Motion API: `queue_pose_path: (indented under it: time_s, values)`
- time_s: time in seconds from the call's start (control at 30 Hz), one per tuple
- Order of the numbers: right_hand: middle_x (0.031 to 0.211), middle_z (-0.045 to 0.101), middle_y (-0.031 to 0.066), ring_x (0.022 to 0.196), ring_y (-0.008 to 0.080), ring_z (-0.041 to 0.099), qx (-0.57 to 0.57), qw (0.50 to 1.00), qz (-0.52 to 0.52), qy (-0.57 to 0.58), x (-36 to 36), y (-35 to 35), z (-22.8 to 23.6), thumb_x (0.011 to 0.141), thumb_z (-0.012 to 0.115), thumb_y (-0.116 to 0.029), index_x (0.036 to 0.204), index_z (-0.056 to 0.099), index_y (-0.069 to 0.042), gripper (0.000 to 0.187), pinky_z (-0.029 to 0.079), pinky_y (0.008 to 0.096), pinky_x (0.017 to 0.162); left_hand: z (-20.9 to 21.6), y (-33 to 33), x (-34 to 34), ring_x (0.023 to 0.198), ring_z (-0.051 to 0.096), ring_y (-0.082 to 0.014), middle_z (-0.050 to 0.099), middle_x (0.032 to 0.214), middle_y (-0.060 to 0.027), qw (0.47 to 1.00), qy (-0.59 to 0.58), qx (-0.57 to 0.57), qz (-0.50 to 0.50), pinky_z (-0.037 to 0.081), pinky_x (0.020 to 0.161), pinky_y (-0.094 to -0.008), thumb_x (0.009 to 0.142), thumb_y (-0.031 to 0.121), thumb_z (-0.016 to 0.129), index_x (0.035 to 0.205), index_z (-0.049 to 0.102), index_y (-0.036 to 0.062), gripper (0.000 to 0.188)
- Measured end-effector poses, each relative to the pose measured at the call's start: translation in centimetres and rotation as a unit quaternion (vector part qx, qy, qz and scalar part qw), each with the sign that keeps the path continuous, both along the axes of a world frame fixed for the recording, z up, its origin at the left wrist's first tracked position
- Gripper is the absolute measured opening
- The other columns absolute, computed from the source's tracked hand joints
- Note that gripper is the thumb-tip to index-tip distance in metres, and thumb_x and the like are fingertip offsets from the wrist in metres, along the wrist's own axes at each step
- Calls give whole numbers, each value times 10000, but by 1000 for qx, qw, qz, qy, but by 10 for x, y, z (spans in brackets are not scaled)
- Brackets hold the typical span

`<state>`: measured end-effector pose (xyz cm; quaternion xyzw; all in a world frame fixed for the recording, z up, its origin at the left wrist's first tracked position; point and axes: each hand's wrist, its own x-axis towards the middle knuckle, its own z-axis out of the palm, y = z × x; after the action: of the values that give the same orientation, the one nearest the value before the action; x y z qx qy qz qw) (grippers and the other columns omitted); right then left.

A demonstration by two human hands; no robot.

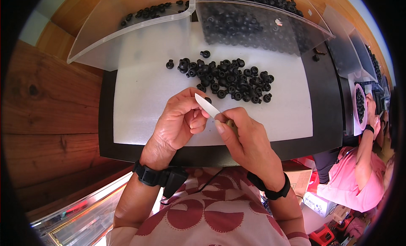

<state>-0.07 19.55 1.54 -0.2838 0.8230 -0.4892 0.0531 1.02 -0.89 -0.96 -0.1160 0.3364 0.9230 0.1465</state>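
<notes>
My right hand [248, 136] is closed around the handle of a small knife [207, 106], whose pale blade points up and left. Between the thumb and fingers of my left hand [177, 117] is a small black knobbed part [207, 100], partly hidden behind the blade. The blade lies against or just in front of that part; which one I cannot tell. Just beyond my hands a loose heap of the same black parts [230, 78] is spread on a white mat [139, 106].
Behind the heap stand two clear plastic bins, the left bin [158, 28] with a few black parts, the right bin [253, 30] holding many. A dark table edge [169, 155] runs before me. At right, a person in pink [355, 178] works beside a pink basket [356, 114].
</notes>
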Motion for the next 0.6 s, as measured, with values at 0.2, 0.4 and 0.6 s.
queue_pose_path:
  time_s: [0.2, 0.4, 0.6]
  values:
    - [828, 655, 171, 676, 389, 645, -20, 1000, -15, 12, -5, -5, -5, 975, 624, -106, 1029, 503, -13, 161, 494, 438, 575, 9, 6, 0, 506, 395, -77, 621, 763, -69, 999, -19, -28, 0, 269, 450, -239, 965, 108, 574, 1038, 580, 43, 98]
    - [775, 622, 153, 631, 332, 626, -46, 998, -37, -32, -9, -5, 0, 1003, 613, -159, 1040, 512, -18, 177, 474, 398, 555, 10, 5, 1, 513, 387, -66, 623, 767, -65, 999, -20, -29, 3, 267, 454, -238, 966, 111, 592, 1021, 590, 31, 97]
    - [712, 560, 118, 599, 214, 543, -73, 992, -33, -98, -13, -4, 1, 992, 658, -247, 1048, 533, -5, 278, 437, 329, 558, 11, 3, 0, 515, 380, -64, 615, 758, -65, 1000, -17, -5, -6, 267, 456, -235, 959, 104, 591, 1013, 591, 21, 99]
